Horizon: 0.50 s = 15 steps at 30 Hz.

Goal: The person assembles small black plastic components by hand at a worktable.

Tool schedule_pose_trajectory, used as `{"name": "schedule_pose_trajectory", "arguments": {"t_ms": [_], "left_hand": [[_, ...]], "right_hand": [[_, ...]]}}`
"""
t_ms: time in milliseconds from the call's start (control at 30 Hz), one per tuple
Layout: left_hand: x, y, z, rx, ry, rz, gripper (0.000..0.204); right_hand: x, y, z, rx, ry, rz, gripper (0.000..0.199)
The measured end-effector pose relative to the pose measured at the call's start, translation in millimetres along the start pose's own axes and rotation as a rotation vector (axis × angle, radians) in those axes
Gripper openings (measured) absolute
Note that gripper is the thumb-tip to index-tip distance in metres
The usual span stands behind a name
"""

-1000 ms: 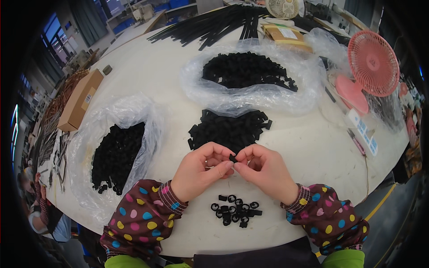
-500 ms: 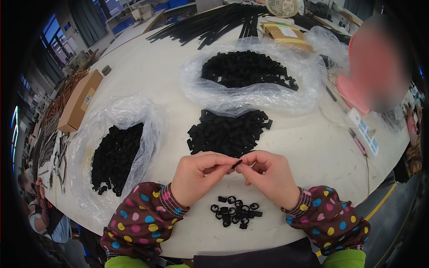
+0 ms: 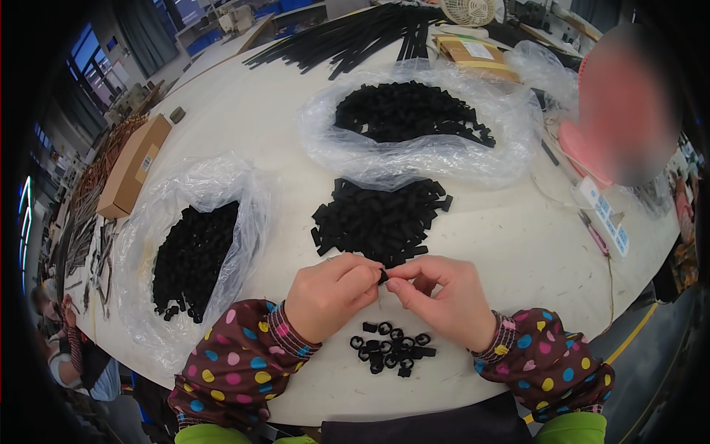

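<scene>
Between my two hands is a small black piece (image 3: 383, 277), mostly hidden by the fingertips. My left hand (image 3: 333, 290) pinches it from the left, fingers curled in. The thumb and forefinger of my right hand (image 3: 446, 297) close on its other side. Just beyond the hands lies a loose heap of short black pieces (image 3: 381, 218). Nearer to me, below the hands, is a small cluster of black rings (image 3: 392, 346), some showing their round openings.
A clear plastic bag of black pieces (image 3: 196, 255) lies open at the left, another bag (image 3: 410, 166) at the back. Farther off are a brown cardboard box (image 3: 133, 166), long black strips (image 3: 347, 41) and a yellow-brown package (image 3: 477, 55). A white power strip (image 3: 603, 214) is at the right.
The left fingers have curled in more around the small black piece, and it now shows less. My right hand has shifted only slightly. The cluster of rings looks the same.
</scene>
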<state>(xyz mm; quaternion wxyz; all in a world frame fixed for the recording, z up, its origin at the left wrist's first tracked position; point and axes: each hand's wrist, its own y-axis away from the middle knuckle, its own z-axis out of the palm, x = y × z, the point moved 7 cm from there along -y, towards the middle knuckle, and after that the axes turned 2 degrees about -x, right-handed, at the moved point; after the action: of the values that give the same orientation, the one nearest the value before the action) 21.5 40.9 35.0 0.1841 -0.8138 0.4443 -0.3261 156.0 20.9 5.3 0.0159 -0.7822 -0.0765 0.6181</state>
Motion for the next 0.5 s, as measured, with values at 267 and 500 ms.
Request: {"name": "schedule_pose_trajectory", "arguments": {"t_ms": [267, 500], "left_hand": [[15.5, 0.2, -5.4, -0.006, -0.074, 0.181, 0.022], [-21.8, 8.1, 24.3, -0.149, 0.98, -0.571, 0.006]], "right_hand": [[1.1, -0.9, 1.9, -0.097, -0.068, 0.117, 0.013], [5.4, -0.9, 6.3, -0.22, -0.262, 0.177, 0.009]]}}
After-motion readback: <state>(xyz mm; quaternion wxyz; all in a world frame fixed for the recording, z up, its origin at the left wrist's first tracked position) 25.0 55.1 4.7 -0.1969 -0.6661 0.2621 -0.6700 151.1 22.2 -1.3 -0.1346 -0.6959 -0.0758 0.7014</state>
